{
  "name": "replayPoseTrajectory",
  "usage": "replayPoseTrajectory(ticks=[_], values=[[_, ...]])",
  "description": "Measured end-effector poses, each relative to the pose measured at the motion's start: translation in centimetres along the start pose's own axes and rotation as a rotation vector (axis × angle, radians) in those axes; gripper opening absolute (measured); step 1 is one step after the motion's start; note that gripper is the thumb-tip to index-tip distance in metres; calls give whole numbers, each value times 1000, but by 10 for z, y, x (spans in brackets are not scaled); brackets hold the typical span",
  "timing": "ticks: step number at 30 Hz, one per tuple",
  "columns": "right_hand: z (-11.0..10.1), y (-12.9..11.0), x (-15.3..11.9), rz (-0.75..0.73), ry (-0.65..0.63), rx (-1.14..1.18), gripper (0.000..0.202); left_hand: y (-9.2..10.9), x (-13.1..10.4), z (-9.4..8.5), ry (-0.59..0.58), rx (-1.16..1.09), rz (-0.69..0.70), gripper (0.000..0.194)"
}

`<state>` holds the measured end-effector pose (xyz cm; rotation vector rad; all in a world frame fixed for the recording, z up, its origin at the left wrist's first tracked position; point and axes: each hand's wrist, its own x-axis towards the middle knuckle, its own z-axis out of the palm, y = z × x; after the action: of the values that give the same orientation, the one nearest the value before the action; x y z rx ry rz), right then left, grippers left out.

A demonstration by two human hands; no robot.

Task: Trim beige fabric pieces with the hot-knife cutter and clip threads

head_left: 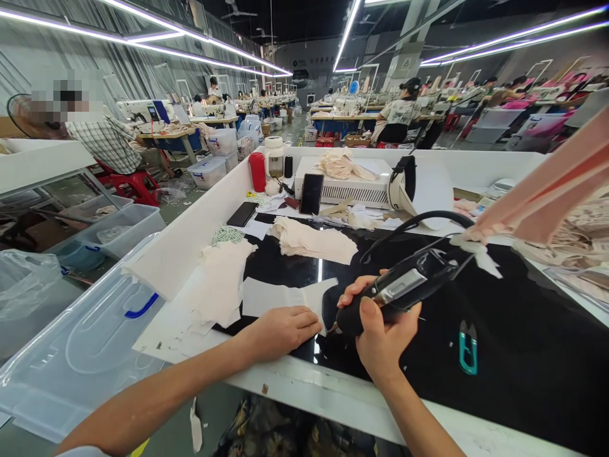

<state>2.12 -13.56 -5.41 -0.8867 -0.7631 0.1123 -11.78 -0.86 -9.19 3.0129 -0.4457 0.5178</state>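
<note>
A pale cut fabric piece (269,297) lies on the glossy black work surface (428,374). My left hand (285,330) rests flat on its near right part, fingers outstretched. My right hand (387,339) is wrapped around a black corded power hand tool (404,282) with a silver strip along its body. The tool's front end points down and left, close to the fabric's right edge. I cannot make out its tip clearly. Stacked cream fabric pieces lie left (221,282) and behind (316,240).
Teal thread snips (468,349) lie to the right. Two phones, one standing phone (311,193), a red cup (257,171) and a white vented box (352,181) line the back. Pink fabric (537,184) hangs at right. A white wall (209,222) edges the left side.
</note>
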Motion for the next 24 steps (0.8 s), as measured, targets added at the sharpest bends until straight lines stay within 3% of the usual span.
replayPoseTrajectory(ticks=[24], values=[[6, -1, 6, 15, 64, -16, 30, 1, -7, 7, 63, -18, -40, 28]])
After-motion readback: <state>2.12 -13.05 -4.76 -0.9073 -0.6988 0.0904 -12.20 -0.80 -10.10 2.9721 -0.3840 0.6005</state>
